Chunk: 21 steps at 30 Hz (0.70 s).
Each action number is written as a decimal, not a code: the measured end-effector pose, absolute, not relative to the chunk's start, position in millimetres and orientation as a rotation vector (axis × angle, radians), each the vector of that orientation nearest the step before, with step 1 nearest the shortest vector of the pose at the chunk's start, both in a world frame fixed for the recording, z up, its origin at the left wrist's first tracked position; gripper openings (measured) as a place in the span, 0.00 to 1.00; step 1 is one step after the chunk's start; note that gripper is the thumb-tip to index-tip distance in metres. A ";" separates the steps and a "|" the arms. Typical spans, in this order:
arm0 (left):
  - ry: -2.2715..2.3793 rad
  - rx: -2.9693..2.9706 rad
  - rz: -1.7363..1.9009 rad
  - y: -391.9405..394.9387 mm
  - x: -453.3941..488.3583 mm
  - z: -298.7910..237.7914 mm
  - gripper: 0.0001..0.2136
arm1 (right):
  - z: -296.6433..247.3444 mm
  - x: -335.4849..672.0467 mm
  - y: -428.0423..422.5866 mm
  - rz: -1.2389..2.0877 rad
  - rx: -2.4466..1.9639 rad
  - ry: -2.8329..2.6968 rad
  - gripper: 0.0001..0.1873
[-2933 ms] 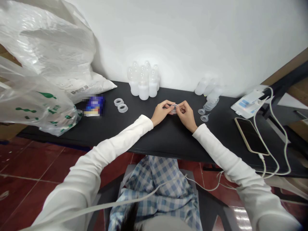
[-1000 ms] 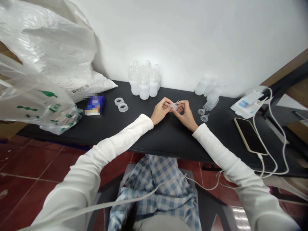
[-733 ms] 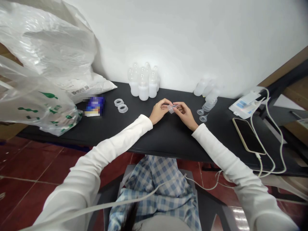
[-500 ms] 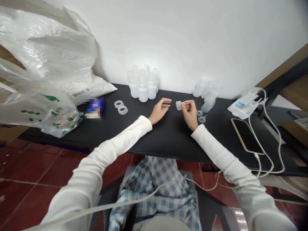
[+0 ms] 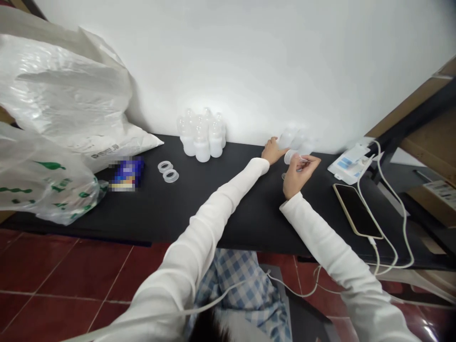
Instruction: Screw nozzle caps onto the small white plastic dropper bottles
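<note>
My right hand (image 5: pixel 302 174) pinches a whitish, ribbed bottle collar (image 5: pixel 289 156) above the black table, with a thin clear piece by the fingertips. My left hand (image 5: pixel 273 151) reaches out beside several pale bottles (image 5: pixel 296 137) at the wall, thumb and fingers apart. The fingertips are close to the nearest bottle; whether they touch it I cannot tell. Part of a small clear piece (image 5: pixel 284 175) shows left of my right wrist. Farther left, two translucent rings (image 5: pixel 171 175) lie overlapping on the table.
Several capped white bottles (image 5: pixel 202 149) stand grouped near the wall. At the left are plastic bags (image 5: pixel 64 90) and a blurred blue packet (image 5: pixel 127 173). On the right lie a white power strip (image 5: pixel 351 164), a phone (image 5: pixel 358 210) and looping cables (image 5: pixel 397 204).
My left hand has moved right to the pale bottles. My right hand has carried the collar a little to the right. The view has shifted slightly.
</note>
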<state>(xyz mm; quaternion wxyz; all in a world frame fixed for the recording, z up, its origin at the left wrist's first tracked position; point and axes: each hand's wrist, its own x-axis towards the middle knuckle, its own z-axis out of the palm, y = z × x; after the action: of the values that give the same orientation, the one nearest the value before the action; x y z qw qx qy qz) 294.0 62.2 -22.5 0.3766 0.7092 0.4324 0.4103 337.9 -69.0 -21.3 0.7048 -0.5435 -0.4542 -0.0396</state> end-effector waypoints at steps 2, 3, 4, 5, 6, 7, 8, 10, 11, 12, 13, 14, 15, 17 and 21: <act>1.187 1.841 1.033 64.8 308.1 -20.4 0.31 | -21.1 340.8 -67.9 -0.090 -1.201 -1.014 0.17; 1.222 1.847 1.029 65.3 312.4 -19.5 0.30 | -21.0 341.5 -67.7 -0.103 -1.205 -1.014 0.17; 1.248 1.847 1.026 65.6 315.2 -18.6 0.28 | -20.8 341.6 -67.8 -0.117 -1.211 -1.013 0.17; 1.269 1.841 1.022 65.4 316.3 -17.7 0.25 | -20.6 341.5 -68.0 -0.123 -1.214 -1.014 0.18; 1.285 1.834 1.016 64.9 315.9 -17.1 0.23 | -20.5 341.2 -68.3 -0.117 -1.213 -1.019 0.18; 1.297 1.832 1.013 63.9 313.9 -16.6 0.21 | -20.3 340.9 -68.6 -0.101 -1.207 -1.026 0.19; 1.301 1.839 1.016 62.3 310.0 -16.4 0.19 | -20.1 340.8 -68.9 -0.079 -1.199 -1.034 0.19; 1.273 1.868 1.042 56.7 296.5 -17.2 0.18 | -19.6 340.8 -69.0 -0.036 -1.187 -1.046 0.19; 1.240 1.876 1.057 52.4 286.5 -18.4 0.17 | -19.4 340.9 -68.8 -0.020 -1.187 -1.053 0.19; 1.196 1.867 1.071 47.1 274.4 -20.2 0.17 | -19.2 341.0 -68.5 -0.005 -1.188 -1.064 0.19; 1.144 1.843 1.081 40.5 260.1 -22.4 0.17 | -19.0 340.9 -67.9 0.013 -1.190 -1.083 0.20; 1.110 1.799 1.078 32.8 243.9 -25.0 0.18 | -18.9 340.6 -67.3 0.033 -1.189 -1.105 0.20; 1.078 1.767 1.081 23.9 226.1 -27.7 0.18 | -19.0 339.9 -66.6 0.056 -1.186 -1.130 0.21; 1.016 1.761 1.090 4.0 187.7 -32.8 0.18 | -19.9 337.4 -65.7 0.115 -1.177 -1.186 0.21; 0.861 1.723 1.145 -30.7 119.6 -35.5 0.18 | -23.3 327.6 -68.6 0.324 -1.136 -1.342 0.22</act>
<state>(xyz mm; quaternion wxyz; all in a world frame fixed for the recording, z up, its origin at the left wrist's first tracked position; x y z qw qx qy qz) 119.6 -30.7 -35.5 0.4353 0.6923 0.3460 0.4599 327.6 -68.6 -23.3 0.6265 -0.4952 -0.5851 0.1412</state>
